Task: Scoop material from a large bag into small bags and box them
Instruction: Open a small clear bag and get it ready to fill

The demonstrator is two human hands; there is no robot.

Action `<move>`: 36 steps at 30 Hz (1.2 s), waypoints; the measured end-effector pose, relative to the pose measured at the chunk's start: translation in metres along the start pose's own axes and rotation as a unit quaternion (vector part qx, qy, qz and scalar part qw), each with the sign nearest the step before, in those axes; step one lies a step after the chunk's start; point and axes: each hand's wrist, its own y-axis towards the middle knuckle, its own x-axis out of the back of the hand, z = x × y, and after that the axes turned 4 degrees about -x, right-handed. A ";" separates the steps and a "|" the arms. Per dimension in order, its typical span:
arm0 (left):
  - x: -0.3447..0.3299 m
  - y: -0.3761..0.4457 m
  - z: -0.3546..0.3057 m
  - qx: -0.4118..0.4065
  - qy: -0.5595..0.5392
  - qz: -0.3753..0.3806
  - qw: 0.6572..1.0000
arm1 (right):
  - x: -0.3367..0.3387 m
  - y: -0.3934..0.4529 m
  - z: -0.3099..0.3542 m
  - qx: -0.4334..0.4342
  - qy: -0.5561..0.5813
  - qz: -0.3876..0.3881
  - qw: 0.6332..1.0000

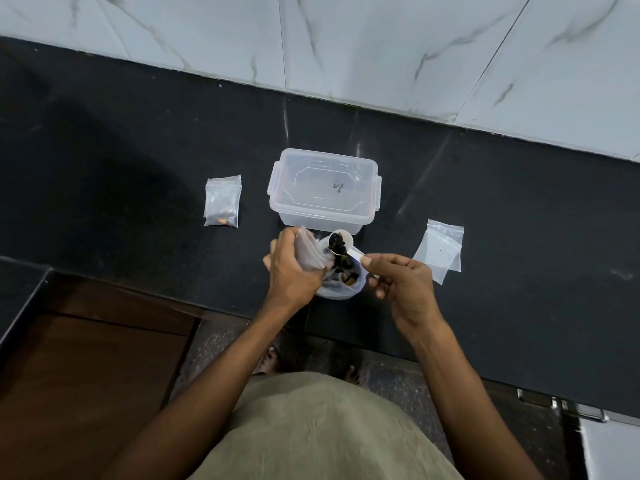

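Left hand: the left hand (294, 268) was curled round a small clear zip-top plastic bag (309, 252), gripping it upright just over the mouth of the large bag; fingers wrapped close, thumb side toward the scoop.
Right hand: the right hand (403, 278) pinched the flat white handle of a small white plastic scoop (341, 242) between thumb and forefinger; the other fingers were loosely curled beneath and held nothing more.
Scoop: its bowl was heaped with dark brown, chunky material (337, 241) and sat at the opening of the small bag, touching or just beside its rim; which, I cannot tell.
Large bag: a translucent white plastic bag (337, 289) stood open on the black speckled stone tabletop (138, 168), between the two hands, with more of the dark material inside; the left hand hid its left side.
Box: a clear rectangular plastic box with clip-on lid (323, 190) stood just beyond the hands, lid on.
Filled bag: a small clear bag holding a few brown bits (222, 200) lay left of the box, apart from it.
Spare bags: empty clear zip-top bags (440, 249) lay overlapped right of the hands.
Wall: white marbled tiles (381, 39) behind.
Writing: a dark handwritten mark showed on the lid; unreadable.
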 end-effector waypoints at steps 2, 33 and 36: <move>0.001 0.001 0.001 -0.026 0.009 -0.001 1.000 | -0.004 -0.004 0.005 0.011 0.002 0.011 1.000; -0.003 0.012 -0.011 -0.100 -0.107 -0.010 0.989 | -0.031 -0.018 -0.010 0.492 -0.507 -0.037 0.707; -0.004 0.014 -0.009 -0.104 -0.116 -0.010 0.988 | -0.031 -0.019 -0.009 0.503 -0.499 -0.044 0.704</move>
